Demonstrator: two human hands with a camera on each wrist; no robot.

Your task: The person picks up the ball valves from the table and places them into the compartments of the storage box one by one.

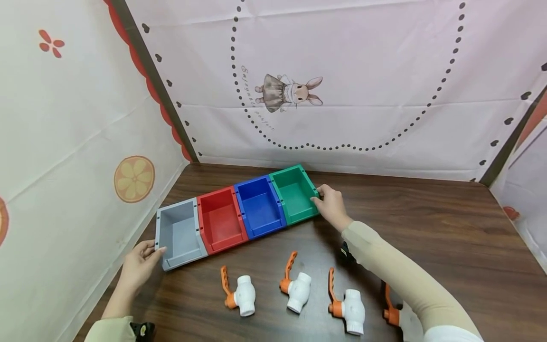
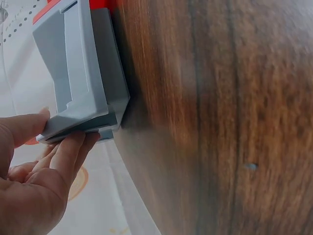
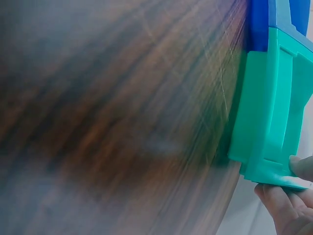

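Note:
Four-colour bins stand joined in a slanted row: a grey bin (image 1: 179, 232), a red bin (image 1: 221, 218), a blue bin (image 1: 260, 207) and a green bin (image 1: 295, 194). My left hand (image 1: 138, 266) pinches the grey bin's outer side wall, thumb over the rim and fingers beneath it, as the left wrist view shows. At the other end my right hand (image 1: 331, 206) pinches the green bin's outer wall, thumb on the rim. Nearer to me lie white ball valves with orange handles: one valve (image 1: 245, 295), another valve (image 1: 299, 292) and a third valve (image 1: 353, 311).
A further valve (image 1: 411, 323) is partly hidden under my right forearm. The brown wooden table (image 1: 427, 228) is bordered at the back by a printed cloth (image 1: 363, 95) with a rabbit, and at the left by another cloth (image 1: 85, 142).

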